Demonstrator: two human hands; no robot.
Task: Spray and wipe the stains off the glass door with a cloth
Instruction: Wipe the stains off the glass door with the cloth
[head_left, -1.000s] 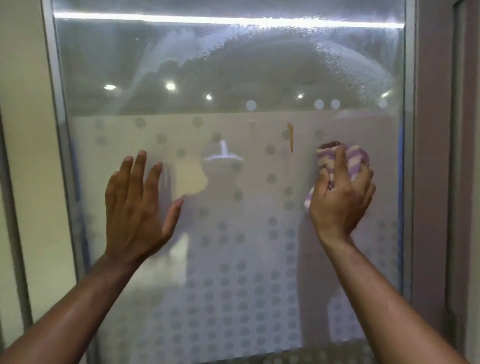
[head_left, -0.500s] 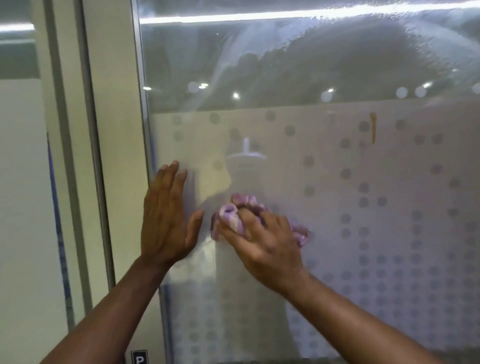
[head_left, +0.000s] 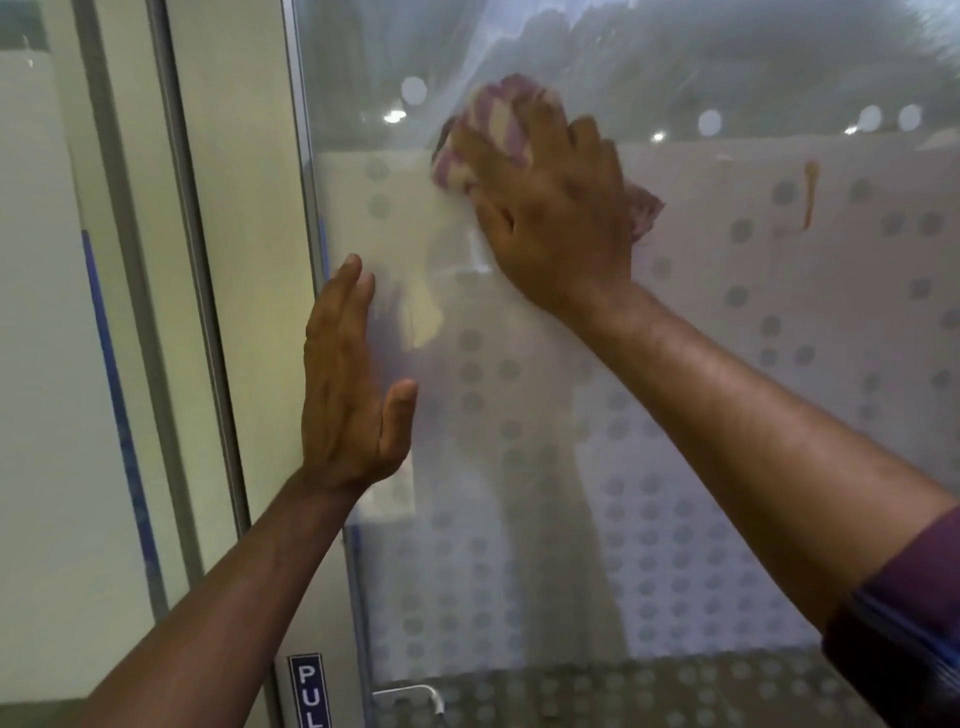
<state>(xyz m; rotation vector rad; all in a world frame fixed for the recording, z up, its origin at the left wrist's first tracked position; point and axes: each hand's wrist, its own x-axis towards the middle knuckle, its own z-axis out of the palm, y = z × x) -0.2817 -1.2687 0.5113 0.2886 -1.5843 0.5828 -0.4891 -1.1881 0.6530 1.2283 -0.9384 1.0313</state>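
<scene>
The glass door fills most of the view, with a frosted, dotted film and wet smears across the top. An orange-brown drip stain runs down the glass at the upper right. My right hand presses a bunched pink-and-white striped cloth against the glass at the upper middle, left of the stain. My left hand lies flat on the glass near the door's left edge, fingers up, holding nothing. No spray bottle is in view.
The door's metal frame edge runs down the left, with a wall and another glass panel beyond it. A blue PULL sign and part of a metal handle show at the bottom.
My right hand has carried the cloth up the glass, from beside my left hand to the top edge of the frosted film. My left hand stays flat on the glass.
</scene>
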